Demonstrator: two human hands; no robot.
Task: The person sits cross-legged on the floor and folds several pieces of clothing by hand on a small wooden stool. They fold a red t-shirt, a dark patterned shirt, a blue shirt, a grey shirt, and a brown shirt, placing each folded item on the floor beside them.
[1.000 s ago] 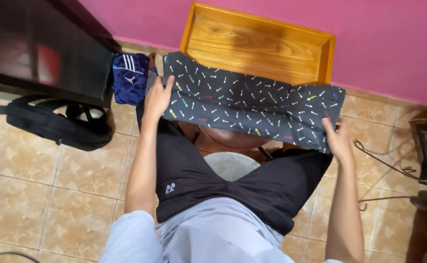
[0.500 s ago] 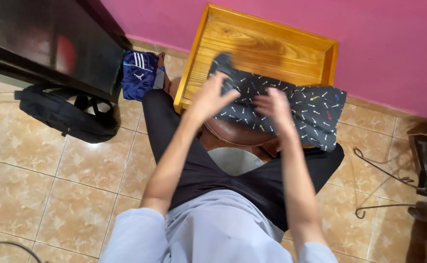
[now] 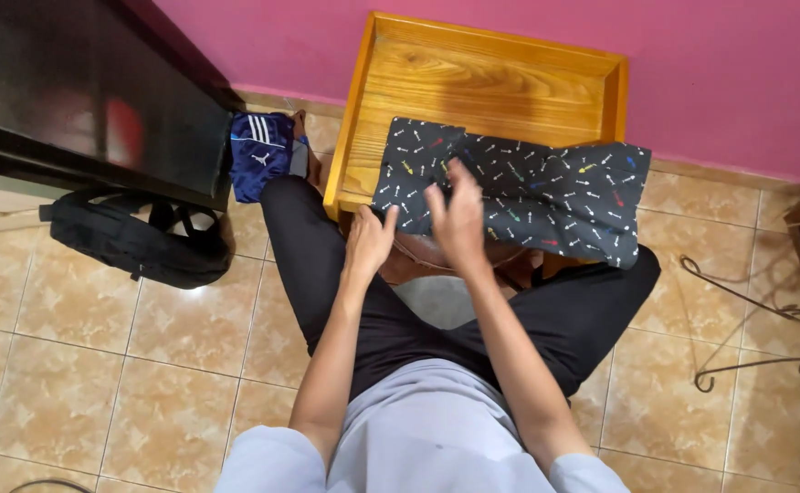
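Both hands, left (image 3: 368, 239) and right (image 3: 459, 215), press open-palmed on the patterned dark cloth (image 3: 528, 192), flattening it across the wooden tray (image 3: 473, 73).

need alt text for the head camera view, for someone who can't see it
Both of a seated person's hands, left hand and right hand, rest on a dark patterned cloth draped over the front edge of an orange wooden tray by a pink wall. A blue striped garment and black backpack lie left.
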